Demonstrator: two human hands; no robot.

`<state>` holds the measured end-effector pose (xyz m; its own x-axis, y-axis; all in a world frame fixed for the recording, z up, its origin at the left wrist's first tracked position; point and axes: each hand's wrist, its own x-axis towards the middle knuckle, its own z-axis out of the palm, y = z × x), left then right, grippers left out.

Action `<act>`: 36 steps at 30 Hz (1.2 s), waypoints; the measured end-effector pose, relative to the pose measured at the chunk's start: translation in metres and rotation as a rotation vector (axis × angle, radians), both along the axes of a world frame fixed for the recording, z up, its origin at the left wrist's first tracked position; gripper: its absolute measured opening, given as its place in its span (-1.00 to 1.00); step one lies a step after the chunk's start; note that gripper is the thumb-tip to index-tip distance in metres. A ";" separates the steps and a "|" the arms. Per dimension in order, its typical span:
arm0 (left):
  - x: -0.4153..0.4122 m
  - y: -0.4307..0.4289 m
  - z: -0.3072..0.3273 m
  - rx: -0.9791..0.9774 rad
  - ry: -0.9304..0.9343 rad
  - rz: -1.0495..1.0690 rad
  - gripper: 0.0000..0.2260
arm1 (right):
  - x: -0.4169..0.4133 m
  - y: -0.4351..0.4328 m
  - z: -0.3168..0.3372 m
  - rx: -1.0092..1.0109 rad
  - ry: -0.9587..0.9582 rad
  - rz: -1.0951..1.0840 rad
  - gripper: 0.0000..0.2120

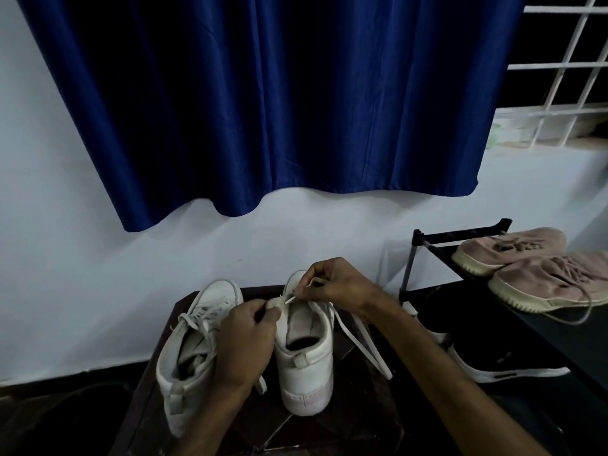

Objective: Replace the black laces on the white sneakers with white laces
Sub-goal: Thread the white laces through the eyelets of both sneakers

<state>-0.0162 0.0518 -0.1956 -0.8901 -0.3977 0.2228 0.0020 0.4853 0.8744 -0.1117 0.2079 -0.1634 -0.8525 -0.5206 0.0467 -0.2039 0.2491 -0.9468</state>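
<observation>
From the head camera, two white sneakers stood side by side on a dark table, heels toward the viewer. The laced sneaker sat beside the left hand, whose curled fingers pinched the tongue edge of the second sneaker. The right hand pinched the tip of a white lace, which trailed loose down that sneaker's side. Pink shoes rested on a black rack.
</observation>
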 end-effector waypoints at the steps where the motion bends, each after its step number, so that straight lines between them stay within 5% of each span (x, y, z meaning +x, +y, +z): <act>1: 0.000 0.000 0.000 0.003 0.001 -0.002 -0.71 | 0.000 -0.001 0.001 0.010 0.003 0.007 -0.93; 18: -0.001 -0.002 -0.001 0.004 -0.006 0.007 -0.70 | 0.023 -0.020 -0.019 0.019 0.339 -0.292 -0.83; 26: 0.000 -0.002 0.003 -0.009 -0.026 0.029 -0.73 | 0.017 -0.017 -0.028 -0.171 0.133 -0.486 -0.86; 36: 0.001 -0.001 0.004 0.034 -0.021 0.049 -0.73 | 0.021 -0.024 -0.021 -0.132 0.219 -0.312 -0.74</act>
